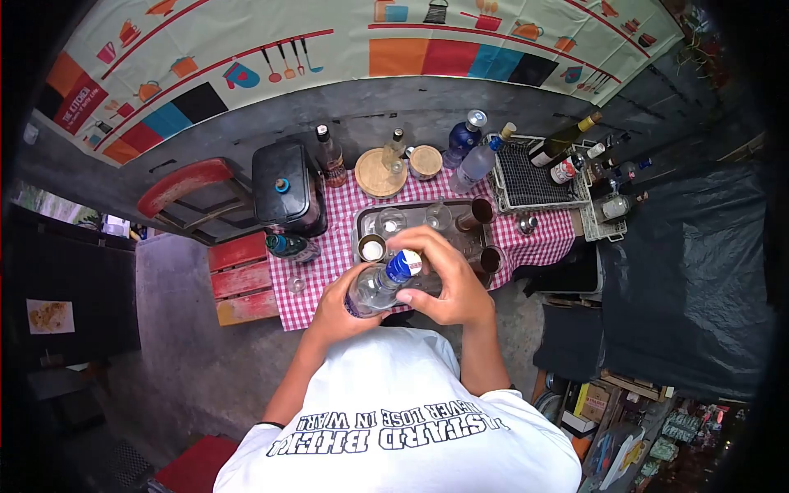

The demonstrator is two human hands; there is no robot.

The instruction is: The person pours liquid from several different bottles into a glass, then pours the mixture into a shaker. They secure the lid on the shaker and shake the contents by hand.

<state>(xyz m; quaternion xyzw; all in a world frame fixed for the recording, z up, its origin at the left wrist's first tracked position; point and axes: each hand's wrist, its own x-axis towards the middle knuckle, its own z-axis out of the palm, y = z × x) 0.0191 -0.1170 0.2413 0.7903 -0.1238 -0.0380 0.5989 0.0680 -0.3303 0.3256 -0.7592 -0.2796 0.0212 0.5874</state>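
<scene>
A clear bottle (374, 289) with a blue and white cap (403, 265) is tilted over the table's near edge. My left hand (335, 310) is wrapped round the bottle's body. My right hand (448, 283) is curved about the cap, thumb and fingers on either side of it; whether the fingertips press on the cap is hard to tell. Just beyond the bottle stands a metal tray (359, 215) holding a small tin with something white (372, 248), clear glasses (390, 221) and dark brown cups (475, 215).
A checkered cloth (337, 215) covers the table. Along the back stand a black container (285, 185), a round wooden board (376, 177) and several bottles. A wire rack (526, 182) with bottles is at right. A red wooden chair (238, 255) stands left.
</scene>
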